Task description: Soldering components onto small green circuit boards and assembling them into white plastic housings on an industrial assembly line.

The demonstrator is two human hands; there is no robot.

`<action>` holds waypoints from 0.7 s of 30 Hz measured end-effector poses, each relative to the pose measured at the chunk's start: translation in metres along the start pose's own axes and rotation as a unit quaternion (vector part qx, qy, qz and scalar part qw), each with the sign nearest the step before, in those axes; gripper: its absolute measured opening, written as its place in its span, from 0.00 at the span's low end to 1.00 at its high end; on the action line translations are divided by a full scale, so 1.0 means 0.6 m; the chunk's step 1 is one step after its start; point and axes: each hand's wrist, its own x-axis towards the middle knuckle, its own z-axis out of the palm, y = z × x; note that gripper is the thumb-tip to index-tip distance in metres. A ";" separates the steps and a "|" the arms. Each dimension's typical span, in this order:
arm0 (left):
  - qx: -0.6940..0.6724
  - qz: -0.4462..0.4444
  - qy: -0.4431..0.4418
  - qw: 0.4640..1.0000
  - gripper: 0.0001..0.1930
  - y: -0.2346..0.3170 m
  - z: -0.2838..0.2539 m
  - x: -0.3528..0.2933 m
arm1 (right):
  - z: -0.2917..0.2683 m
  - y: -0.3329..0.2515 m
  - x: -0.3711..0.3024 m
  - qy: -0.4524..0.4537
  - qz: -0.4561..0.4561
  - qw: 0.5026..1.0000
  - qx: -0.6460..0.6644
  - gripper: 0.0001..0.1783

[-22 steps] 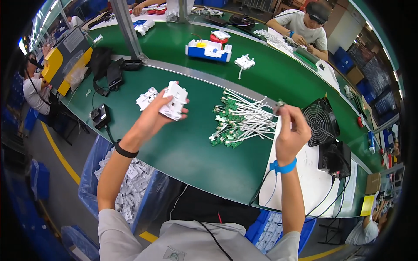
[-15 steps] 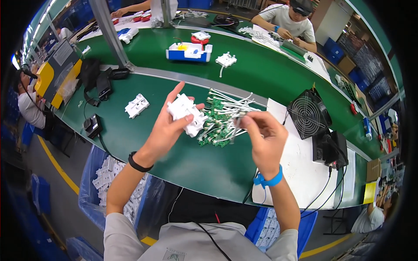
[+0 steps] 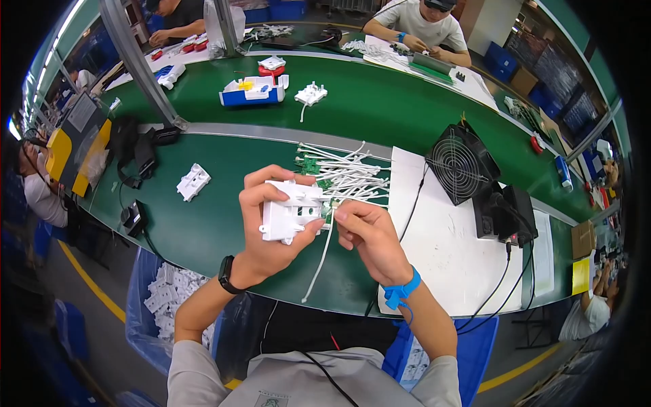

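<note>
My left hand (image 3: 261,251) grips a white plastic housing (image 3: 281,220) by its sides, its slotted face turned up. At the housing's right edge, my right hand (image 3: 375,243) pinches a small green circuit board (image 3: 328,207). A white cable (image 3: 318,268) hangs down from beside those fingertips over the bench. The board touches or nearly touches the housing; the fingers partly cover it. Just beyond my hands lies a pile of green boards with white cables (image 3: 352,173). Another white housing (image 3: 194,182) rests on the bench to the left.
A black fan (image 3: 463,165) and a black power unit (image 3: 505,216) stand at the right by a white sheet (image 3: 434,264). A bin of white housings (image 3: 166,292) is below left. Across the green conveyor (image 3: 380,105), a co-worker (image 3: 427,34) sits at work.
My right hand has brought a green board with its cable from the pile to the housing. My left hand has turned the housing and lowered it slightly. The view has shifted.
</note>
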 end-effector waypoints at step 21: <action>0.041 0.046 -0.032 0.998 0.35 -0.001 0.045 -0.021 | -0.035 0.024 -0.025 0.001 -0.044 0.999 -0.002 0.15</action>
